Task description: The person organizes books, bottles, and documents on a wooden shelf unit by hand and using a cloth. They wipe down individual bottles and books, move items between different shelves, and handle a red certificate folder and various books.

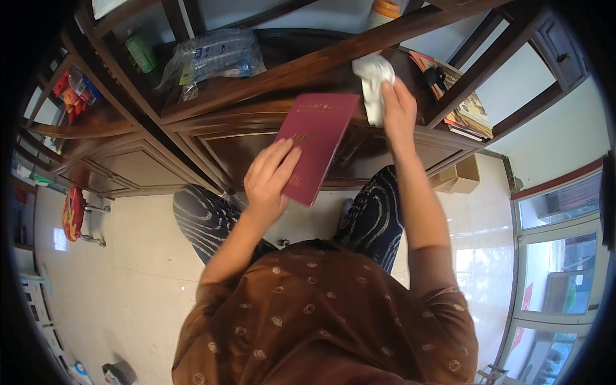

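A maroon booklet (324, 138) with gold lettering on its cover is held up in front of the cabinet, tilted to the right. My left hand (268, 176) grips its lower left edge, fingers lying across the cover and the thumb hidden. To the right of the booklet, my right hand (399, 115) is closed on a crumpled white cloth (374, 86). The cloth hangs at the shelf's front edge, apart from the booklet; its far end is slightly blurred.
On the dark wooden shelf lie a clear plastic bag (215, 56), a green bottle (140, 52), an orange-lidded container (384, 11) and a stack of books (467, 106). Slanted wooden bars cross in front. A cardboard box (461, 176) sits on the floor at right, a red-covered stool (72, 215) at left.
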The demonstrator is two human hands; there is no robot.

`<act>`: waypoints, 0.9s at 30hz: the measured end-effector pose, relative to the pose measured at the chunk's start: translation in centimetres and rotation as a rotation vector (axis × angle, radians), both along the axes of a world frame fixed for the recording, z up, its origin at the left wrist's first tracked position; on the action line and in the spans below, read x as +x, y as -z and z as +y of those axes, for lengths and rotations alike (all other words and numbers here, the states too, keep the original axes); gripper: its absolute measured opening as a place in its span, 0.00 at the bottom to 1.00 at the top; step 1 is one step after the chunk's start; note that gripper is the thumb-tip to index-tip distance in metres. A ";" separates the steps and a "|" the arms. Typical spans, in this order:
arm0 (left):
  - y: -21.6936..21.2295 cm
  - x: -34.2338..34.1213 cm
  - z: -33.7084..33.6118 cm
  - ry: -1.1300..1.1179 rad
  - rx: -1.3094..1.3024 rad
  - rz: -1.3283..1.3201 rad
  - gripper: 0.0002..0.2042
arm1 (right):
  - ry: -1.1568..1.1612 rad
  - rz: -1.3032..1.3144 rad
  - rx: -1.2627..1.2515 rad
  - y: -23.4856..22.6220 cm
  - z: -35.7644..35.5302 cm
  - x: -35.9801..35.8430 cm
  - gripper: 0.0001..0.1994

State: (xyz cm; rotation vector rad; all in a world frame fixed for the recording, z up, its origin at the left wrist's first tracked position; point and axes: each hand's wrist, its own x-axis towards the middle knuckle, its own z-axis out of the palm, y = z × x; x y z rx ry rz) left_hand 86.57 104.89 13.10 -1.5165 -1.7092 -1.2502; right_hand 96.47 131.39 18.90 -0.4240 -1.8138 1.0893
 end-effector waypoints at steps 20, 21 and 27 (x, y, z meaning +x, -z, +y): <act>4.9 0.6 -5.2 -0.069 0.123 -0.103 0.18 | -0.684 -0.624 0.635 1.7 2.2 -16.3 0.23; 4.8 0.7 -5.2 -0.079 0.132 -0.095 0.18 | -0.436 -1.175 0.620 0.7 -0.3 -14.1 0.21; 3.2 1.7 -4.3 -0.023 0.138 -0.074 0.16 | -0.470 -0.630 0.684 0.3 3.2 -3.0 0.19</act>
